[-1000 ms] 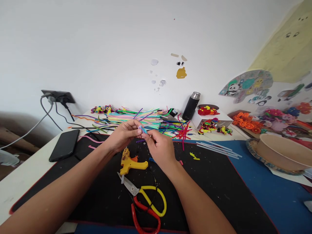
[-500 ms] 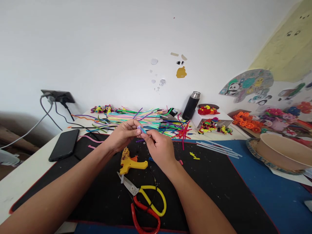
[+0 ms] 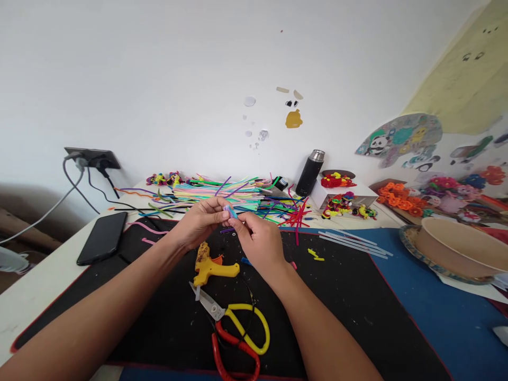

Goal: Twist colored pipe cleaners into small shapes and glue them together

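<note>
A small blue and purple piece (image 3: 230, 211) is pinched between my two hands, above the far part of the black mat (image 3: 337, 301). My left hand (image 3: 208, 219) grips its left end between thumb and fingers. On the other end my right hand (image 3: 257, 238) is closed, its thumb against the piece. The fingers hide most of it. Below the hands lies a yellow glue gun (image 3: 214, 269). Nearer to me are scissors (image 3: 216, 309) with one yellow and one red handle, their blades slightly apart.
Many coloured pipe cleaners (image 3: 226, 191) lie along the wall, with a black bottle (image 3: 310, 173) to their right. A phone (image 3: 102, 238) is at the left. Clear sticks (image 3: 353, 243) and a beige bowl (image 3: 464, 246) are at the right.
Both hands stay together at the piece, with only a slight shift of the fingers. The whole view has moved a little.
</note>
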Demonstrator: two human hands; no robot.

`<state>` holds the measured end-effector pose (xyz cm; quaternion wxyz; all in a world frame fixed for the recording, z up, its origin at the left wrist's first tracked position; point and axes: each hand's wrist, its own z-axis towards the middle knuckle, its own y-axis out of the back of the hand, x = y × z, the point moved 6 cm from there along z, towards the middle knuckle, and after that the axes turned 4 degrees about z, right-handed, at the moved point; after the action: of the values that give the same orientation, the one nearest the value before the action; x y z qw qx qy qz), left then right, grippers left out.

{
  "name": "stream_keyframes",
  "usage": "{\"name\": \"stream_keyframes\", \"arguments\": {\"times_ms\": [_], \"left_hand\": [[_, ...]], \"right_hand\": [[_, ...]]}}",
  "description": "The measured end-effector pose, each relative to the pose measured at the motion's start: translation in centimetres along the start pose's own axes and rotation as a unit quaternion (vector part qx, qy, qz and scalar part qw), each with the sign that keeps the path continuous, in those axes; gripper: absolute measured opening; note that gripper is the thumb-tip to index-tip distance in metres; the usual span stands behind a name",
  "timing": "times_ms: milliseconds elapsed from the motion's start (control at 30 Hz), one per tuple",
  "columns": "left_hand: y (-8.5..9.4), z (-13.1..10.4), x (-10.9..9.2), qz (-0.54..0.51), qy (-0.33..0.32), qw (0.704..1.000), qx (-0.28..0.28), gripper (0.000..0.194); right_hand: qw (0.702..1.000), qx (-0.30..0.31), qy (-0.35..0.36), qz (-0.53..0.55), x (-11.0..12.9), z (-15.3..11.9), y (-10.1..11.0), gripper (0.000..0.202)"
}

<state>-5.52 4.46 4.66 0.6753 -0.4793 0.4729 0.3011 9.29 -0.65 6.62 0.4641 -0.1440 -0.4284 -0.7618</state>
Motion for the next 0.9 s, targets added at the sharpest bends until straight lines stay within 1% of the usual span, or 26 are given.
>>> {"name": "stream_keyframes", "arguments": {"times_ms": [333,600,733,900], "left_hand": [[0.66,0.32,0.35,0.051,0.006,0.999,0.007,0.033],[0.19,0.14,0.27,0.053,0.020,0.998,0.025,0.032],[0.19,0.19,0.42,0.062,0.020,0.997,0.042,0.027],[0.32,0.32,0.48,0.053,0.017,0.998,0.039,0.027]], "right_hand": [[0.999,0.006,-0.002,-0.044,-0.51,0.09,-0.06,0.033],[0.999,0.008,-0.014,-0.042,-0.51,0.19,0.10,0.032],[0.999,0.012,-0.016,-0.028,-0.40,0.20,0.20,0.031],[0.999,0.013,-0.008,-0.038,-0.25,0.12,0.20,0.031]]}}
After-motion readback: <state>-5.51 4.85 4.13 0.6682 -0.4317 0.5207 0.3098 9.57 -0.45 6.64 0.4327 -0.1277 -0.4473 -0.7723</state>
